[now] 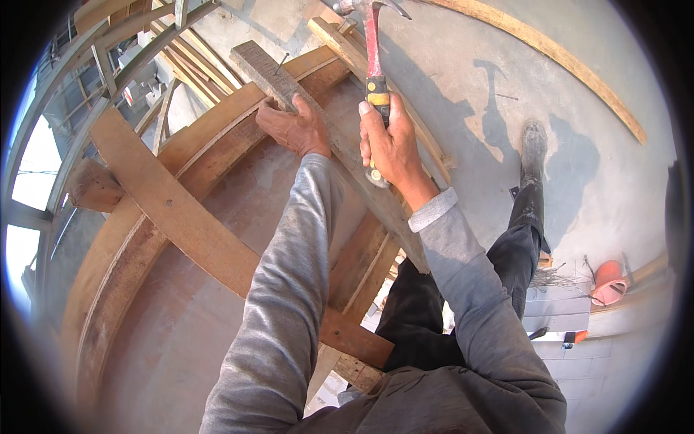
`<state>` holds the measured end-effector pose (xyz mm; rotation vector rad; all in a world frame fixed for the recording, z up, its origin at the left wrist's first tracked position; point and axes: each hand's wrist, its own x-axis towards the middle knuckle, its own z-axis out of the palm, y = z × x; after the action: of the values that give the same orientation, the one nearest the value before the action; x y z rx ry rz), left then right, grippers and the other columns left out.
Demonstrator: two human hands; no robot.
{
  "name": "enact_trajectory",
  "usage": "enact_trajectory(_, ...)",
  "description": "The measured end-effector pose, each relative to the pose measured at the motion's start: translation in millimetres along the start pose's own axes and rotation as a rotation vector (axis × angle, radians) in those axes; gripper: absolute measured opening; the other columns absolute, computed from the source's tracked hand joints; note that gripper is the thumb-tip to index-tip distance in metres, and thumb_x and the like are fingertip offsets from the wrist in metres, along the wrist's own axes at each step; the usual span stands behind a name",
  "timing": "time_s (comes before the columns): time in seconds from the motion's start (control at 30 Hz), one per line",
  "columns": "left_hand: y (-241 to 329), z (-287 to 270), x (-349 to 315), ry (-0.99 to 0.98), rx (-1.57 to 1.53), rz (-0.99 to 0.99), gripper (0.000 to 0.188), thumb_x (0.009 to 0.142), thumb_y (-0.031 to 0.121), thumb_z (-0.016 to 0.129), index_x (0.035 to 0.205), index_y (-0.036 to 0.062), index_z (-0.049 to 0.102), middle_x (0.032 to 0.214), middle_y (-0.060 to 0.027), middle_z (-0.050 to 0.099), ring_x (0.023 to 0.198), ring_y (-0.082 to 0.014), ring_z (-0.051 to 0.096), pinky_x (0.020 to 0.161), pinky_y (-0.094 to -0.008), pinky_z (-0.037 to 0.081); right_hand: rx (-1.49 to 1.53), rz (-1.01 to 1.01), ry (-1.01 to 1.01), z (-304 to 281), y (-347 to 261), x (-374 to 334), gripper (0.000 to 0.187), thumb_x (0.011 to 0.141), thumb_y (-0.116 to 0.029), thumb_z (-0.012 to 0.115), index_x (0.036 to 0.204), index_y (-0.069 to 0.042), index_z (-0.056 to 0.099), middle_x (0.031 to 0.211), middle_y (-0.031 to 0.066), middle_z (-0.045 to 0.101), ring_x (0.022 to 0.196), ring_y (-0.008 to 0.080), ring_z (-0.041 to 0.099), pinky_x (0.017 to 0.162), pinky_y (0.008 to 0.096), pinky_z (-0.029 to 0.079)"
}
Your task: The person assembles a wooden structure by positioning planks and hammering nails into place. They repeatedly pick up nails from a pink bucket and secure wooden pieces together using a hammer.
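We are holding a red-handled claw hammer (pixel 373 47) upright in view, its metal head reaching the top edge and its black-and-yellow grip overlapping the grey plank (pixel 343 148). Our right hand (pixel 390 141) is closing firmly around that grip, the thumb lying along it. A nail (pixel 281 64) is standing, slightly tilted, in the plank near its far end. Just beside it, our left hand (pixel 298 129) is bending its fingers at the plank's edge, thumb and forefinger parted; we cannot tell whether they are gripping the wood. The plank is lying across a curved wooden frame (pixel 134 249), which a flat brown board (pixel 173 199) is also crossing farther left. To the right, a boot (pixel 533 148) is resting on the concrete floor (pixel 470 43), and an orange-red container (pixel 609 283) is lying farther back toward us.
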<state>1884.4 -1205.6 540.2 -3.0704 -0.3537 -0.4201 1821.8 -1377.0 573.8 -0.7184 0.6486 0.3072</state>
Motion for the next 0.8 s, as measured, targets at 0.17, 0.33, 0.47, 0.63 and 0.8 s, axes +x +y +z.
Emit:
enact_trajectory(0.17, 15.2, 3.8, -48.1, -0.072, -0.043, -0.428, 0.049, 0.084, 0.023, 0.07, 0.116, -0.0055, 0.046, 0.11, -0.0237, 0.054, 0.112, -0.0412, 0.053, 0.093, -0.0491, 0.043, -0.077, 0.055, -0.07, 1.6, 4.8, -2.3, 0.027, 0.103, -0.03, 0.054, 0.106, -0.005, 0.045, 0.067, -0.0001, 0.05, 0.047, 0.0063, 0.05, 0.039, 0.0243, 0.043)
enact_trajectory(0.33, 7.5, 13.3, -30.9, -0.31, -0.183, -0.572, 0.045, 0.085, 0.026, 0.071, 0.106, -0.0058, 0.049, 0.097, -0.0249, 0.065, 0.092, -0.042, 0.066, 0.082, -0.048, 0.05, -0.062, -0.007, -0.017, 24.0, 14.1, 20.6, 0.032, 0.101, -0.033, 0.056, 0.104, -0.002, 0.046, 0.061, 0.0074, 0.055, 0.044, 0.014, 0.054, 0.039, 0.0309, 0.044)
enact_trajectory(0.47, -37.3, 33.0, -39.8, -0.336, -0.31, -0.524, 0.041, 0.085, 0.024, 0.071, 0.104, -0.0052, 0.048, 0.093, -0.0248, 0.065, 0.088, -0.0403, 0.067, 0.078, -0.0456, 0.051, -0.234, -0.018, -0.14, 29.8, 39.3, 35.2, 0.035, 0.1, -0.034, 0.057, 0.101, 0.0, 0.048, 0.062, 0.0111, 0.058, 0.045, 0.0165, 0.057, 0.041, 0.0318, 0.046)
enact_trajectory(0.63, -15.8, 24.2, -26.3, -0.305, -0.25, -0.522, 0.037, 0.084, 0.02, 0.07, 0.099, -0.0052, 0.048, 0.089, -0.0246, 0.064, 0.086, -0.0411, 0.065, 0.077, -0.0477, 0.049, 0.237, -0.222, 0.172, 44.9, -7.8, 28.7, 0.024, 0.104, -0.027, 0.05, 0.108, -0.005, 0.043, 0.067, 0.002, 0.049, 0.046, 0.0085, 0.048, 0.04, 0.0259, 0.044)
enact_trajectory(0.8, -24.2, 25.4, -27.7, -0.339, -0.25, -0.535, 0.039, 0.082, 0.021, 0.071, 0.1, -0.0051, 0.048, 0.09, -0.0255, 0.064, 0.086, -0.0426, 0.065, 0.078, -0.0482, 0.049, -0.159, 0.112, -0.163, 46.5, 31.1, 30.3, 0.024, 0.101, -0.025, 0.054, 0.103, -0.002, 0.047, 0.067, 0.003, 0.053, 0.045, 0.0099, 0.051, 0.041, 0.0281, 0.044)
